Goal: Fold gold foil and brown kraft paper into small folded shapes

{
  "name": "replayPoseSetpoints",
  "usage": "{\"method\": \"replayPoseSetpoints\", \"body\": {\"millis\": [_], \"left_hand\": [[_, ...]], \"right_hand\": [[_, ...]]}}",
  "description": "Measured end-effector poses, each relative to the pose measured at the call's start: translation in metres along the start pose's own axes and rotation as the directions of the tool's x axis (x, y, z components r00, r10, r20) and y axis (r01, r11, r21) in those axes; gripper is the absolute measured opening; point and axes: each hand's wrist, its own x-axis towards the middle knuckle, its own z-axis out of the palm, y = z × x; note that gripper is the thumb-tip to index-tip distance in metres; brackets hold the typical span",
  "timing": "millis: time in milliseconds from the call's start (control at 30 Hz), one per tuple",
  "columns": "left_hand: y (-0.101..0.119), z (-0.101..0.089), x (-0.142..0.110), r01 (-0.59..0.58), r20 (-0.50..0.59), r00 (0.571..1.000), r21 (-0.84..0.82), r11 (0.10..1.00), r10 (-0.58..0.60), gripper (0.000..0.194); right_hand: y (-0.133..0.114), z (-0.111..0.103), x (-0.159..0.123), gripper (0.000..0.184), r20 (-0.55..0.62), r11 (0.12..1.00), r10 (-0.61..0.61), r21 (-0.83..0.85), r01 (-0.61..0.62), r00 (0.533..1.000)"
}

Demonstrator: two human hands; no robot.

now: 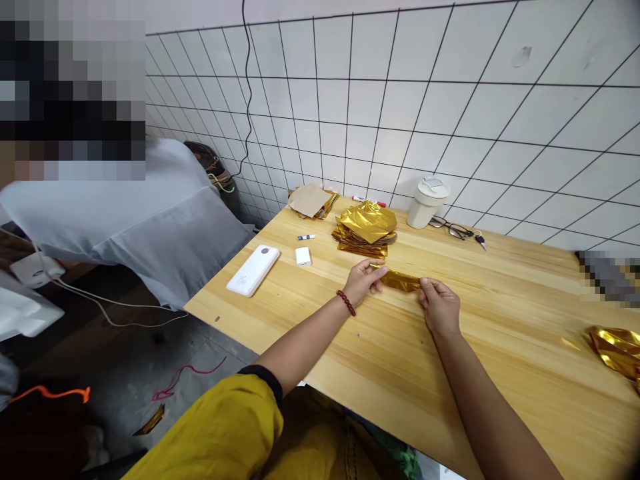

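A narrow folded strip of shiny gold foil paper is stretched level between my two hands, just above the wooden table. My left hand, with a dark red bead bracelet at its wrist, pinches the strip's left end. At the other end, the thumb and fingers of my right hand are closed on it. Just beyond the strip lies a stack of gold foil sheets. Behind that stack, to the left, is a second pile topped by a tan paper sheet.
On the wooden table lie a white power bank, a white charger and a small blue-and-white tube. A lidded cup, eyeglasses and a key sit near the tiled wall. Crumpled gold foil lies far right.
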Motion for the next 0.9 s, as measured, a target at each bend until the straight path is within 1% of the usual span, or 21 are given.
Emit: {"method": "replayPoseSetpoints", "body": {"millis": [100, 167, 267, 300, 367, 433, 467, 600, 700, 733, 833, 900], "left_hand": [[-0.005, 0.0, 0.003, 0.019, -0.036, 0.999, 0.02, 1.0, -0.019, 0.049], [-0.008, 0.0, 0.005, 0.025, -0.055, 0.998, 0.021, 0.999, -0.024, 0.047], [-0.009, 0.0, 0.006, 0.007, -0.05, 0.999, -0.002, 1.0, -0.008, 0.046], [-0.008, 0.0, 0.005, -0.003, -0.042, 0.999, -0.014, 1.0, 0.002, 0.047], [-0.005, -0.001, 0.004, -0.016, -0.027, 1.0, -0.04, 0.999, 0.015, 0.056], [-0.002, -0.001, 0.002, -0.006, -0.016, 1.0, -0.048, 0.999, 0.005, 0.067], [-0.001, 0.0, 0.001, 0.009, -0.007, 1.0, -0.035, 0.999, -0.01, 0.069], [-0.004, 0.001, 0.001, 0.068, 0.042, 0.996, 0.096, 0.993, -0.072, 0.055], [-0.008, 0.001, 0.002, 0.065, 0.03, 0.997, 0.119, 0.991, -0.069, 0.051], [-0.008, 0.001, 0.002, 0.057, 0.028, 0.998, 0.112, 0.992, -0.06, 0.05], [-0.008, 0.002, 0.001, 0.028, 0.051, 0.998, 0.115, 0.993, -0.034, 0.047], [-0.007, 0.002, 0.0, 0.014, 0.071, 0.997, 0.122, 0.992, -0.023, 0.046]], "right_hand": [[0.0, -0.001, 0.0, 0.033, -0.001, 1.0, -0.012, -0.008, 0.012, 1.0], [0.0, -0.002, 0.0, 0.033, 0.022, 1.0, -0.007, -0.009, 0.007, 1.0], [0.002, -0.004, 0.001, 0.03, 0.063, 1.0, 0.004, -0.026, -0.002, 0.998], [0.003, -0.005, 0.001, 0.03, 0.071, 0.999, 0.002, -0.034, 0.0, 0.997], [0.004, -0.006, 0.002, 0.034, 0.082, 0.999, -0.01, -0.043, 0.014, 0.997], [0.005, -0.007, 0.002, 0.035, 0.095, 0.999, -0.023, -0.035, 0.027, 0.995], [0.005, -0.007, 0.003, 0.033, 0.1, 0.999, -0.028, -0.029, 0.031, 0.995], [0.003, -0.007, 0.002, 0.03, 0.136, 0.999, -0.023, -0.03, 0.027, 0.991], [0.0, -0.007, 0.0, 0.027, 0.187, 1.0, 0.003, -0.023, 0.001, 0.982], [-0.002, -0.006, 0.0, 0.029, 0.206, 1.0, 0.017, -0.02, -0.014, 0.978], [-0.005, -0.006, -0.002, 0.043, 0.241, 0.998, 0.066, -0.036, -0.059, 0.968], [-0.006, -0.005, -0.002, 0.041, 0.229, 0.996, 0.081, -0.053, -0.07, 0.97]]}}
